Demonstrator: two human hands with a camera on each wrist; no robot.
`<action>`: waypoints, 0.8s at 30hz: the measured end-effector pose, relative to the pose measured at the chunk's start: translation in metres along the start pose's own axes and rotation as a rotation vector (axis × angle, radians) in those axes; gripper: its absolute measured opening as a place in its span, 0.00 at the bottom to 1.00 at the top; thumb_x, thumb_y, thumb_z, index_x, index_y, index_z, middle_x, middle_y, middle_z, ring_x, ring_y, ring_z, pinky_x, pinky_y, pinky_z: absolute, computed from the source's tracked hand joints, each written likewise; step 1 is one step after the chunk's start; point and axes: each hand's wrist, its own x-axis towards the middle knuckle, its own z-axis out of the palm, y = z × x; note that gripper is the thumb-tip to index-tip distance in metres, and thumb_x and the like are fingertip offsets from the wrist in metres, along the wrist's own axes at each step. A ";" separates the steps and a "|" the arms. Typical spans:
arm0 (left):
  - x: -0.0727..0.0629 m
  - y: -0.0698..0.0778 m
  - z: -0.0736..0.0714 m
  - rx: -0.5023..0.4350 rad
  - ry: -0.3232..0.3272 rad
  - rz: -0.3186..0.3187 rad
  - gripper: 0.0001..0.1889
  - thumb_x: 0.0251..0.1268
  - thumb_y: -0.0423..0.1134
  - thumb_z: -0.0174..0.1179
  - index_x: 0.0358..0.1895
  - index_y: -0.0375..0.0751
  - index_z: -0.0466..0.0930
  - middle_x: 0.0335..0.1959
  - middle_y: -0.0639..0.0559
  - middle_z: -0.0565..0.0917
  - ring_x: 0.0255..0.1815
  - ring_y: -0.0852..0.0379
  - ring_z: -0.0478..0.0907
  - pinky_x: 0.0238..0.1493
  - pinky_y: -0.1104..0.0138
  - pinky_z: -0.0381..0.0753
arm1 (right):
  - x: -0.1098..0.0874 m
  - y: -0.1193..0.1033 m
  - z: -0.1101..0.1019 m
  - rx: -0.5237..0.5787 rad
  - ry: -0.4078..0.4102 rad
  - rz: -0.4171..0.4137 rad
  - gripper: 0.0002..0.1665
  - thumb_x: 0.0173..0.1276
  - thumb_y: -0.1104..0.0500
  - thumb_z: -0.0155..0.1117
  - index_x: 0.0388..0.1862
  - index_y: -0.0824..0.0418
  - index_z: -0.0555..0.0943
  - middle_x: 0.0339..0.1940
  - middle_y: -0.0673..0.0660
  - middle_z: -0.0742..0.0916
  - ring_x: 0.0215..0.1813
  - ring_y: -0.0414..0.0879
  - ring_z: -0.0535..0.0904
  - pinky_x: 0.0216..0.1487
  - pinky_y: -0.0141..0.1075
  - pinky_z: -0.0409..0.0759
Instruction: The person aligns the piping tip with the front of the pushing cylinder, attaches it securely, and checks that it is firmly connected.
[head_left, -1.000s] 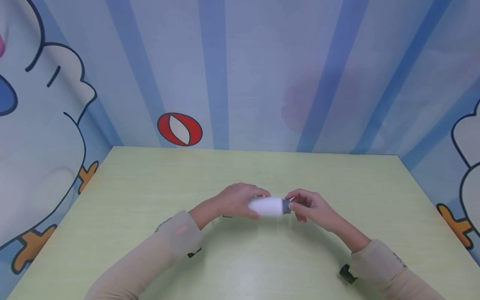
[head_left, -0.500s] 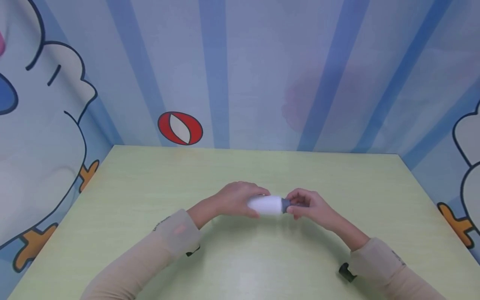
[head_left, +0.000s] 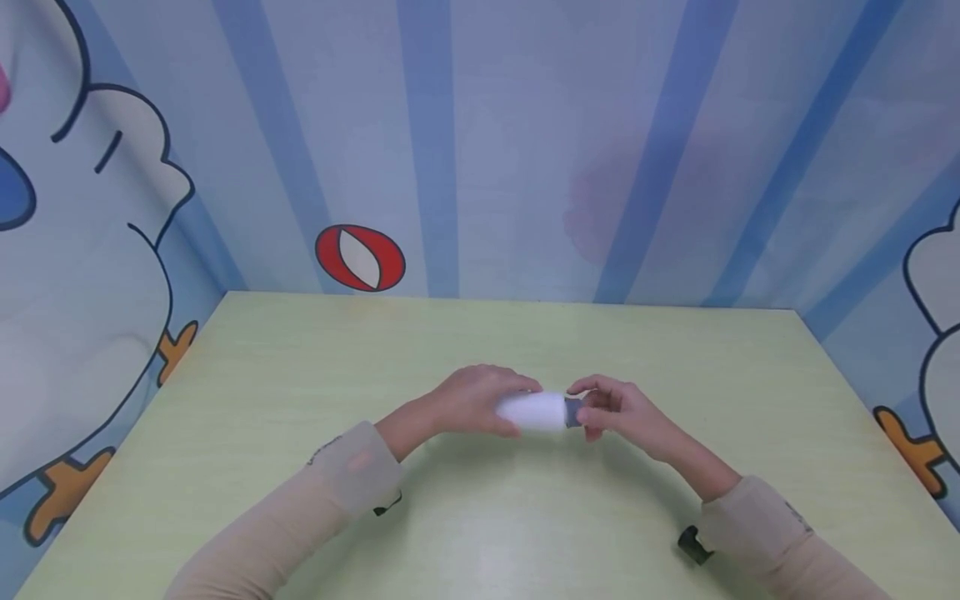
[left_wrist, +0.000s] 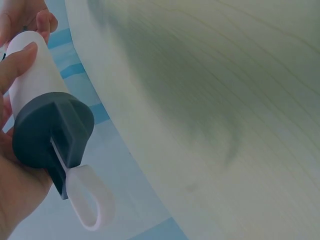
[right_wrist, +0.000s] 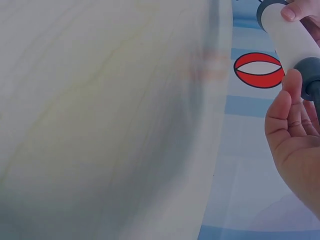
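Note:
My left hand (head_left: 474,402) grips a white cylinder (head_left: 534,412) with dark grey ends, held sideways over the table. On its left end, in the left wrist view, the grey cap (left_wrist: 37,127) has a raised ridge and a white loop (left_wrist: 91,197). At the other end, a grey collar (right_wrist: 306,67) with a thin dark stem (right_wrist: 316,97) shows in the right wrist view. My right hand (head_left: 626,417) has its thumb and curled fingers around that grey end. Part of the stem is hidden by the right hand.
A pale green table (head_left: 480,533) lies under both hands, its back edge against a blue striped wall (head_left: 517,150) with printed cartoon figures. Black pieces (head_left: 695,546) stick out below both sleeve cuffs.
The right fingers have shifted around the grey end, spreading a little between half a second ago and now. The left hand and the cylinder have hardly moved.

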 end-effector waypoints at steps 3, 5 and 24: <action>0.000 0.001 0.000 0.009 -0.003 -0.005 0.27 0.47 0.47 0.65 0.55 0.52 0.72 0.49 0.55 0.78 0.45 0.58 0.74 0.44 0.63 0.73 | 0.000 0.000 0.001 0.005 0.007 -0.027 0.26 0.57 0.62 0.62 0.52 0.68 0.66 0.38 0.55 0.79 0.35 0.43 0.78 0.35 0.37 0.79; 0.000 0.001 0.000 0.010 -0.003 -0.009 0.27 0.47 0.47 0.65 0.55 0.52 0.72 0.50 0.55 0.78 0.45 0.58 0.74 0.45 0.64 0.73 | 0.000 -0.001 0.002 -0.010 0.016 -0.055 0.25 0.55 0.64 0.63 0.50 0.68 0.67 0.38 0.55 0.78 0.35 0.41 0.77 0.35 0.35 0.78; 0.002 0.000 0.002 0.036 -0.001 -0.005 0.27 0.47 0.49 0.65 0.55 0.53 0.72 0.50 0.56 0.78 0.46 0.59 0.74 0.44 0.64 0.73 | -0.001 -0.004 0.000 0.003 0.037 -0.050 0.17 0.64 0.61 0.54 0.47 0.72 0.69 0.27 0.49 0.84 0.27 0.44 0.79 0.35 0.38 0.79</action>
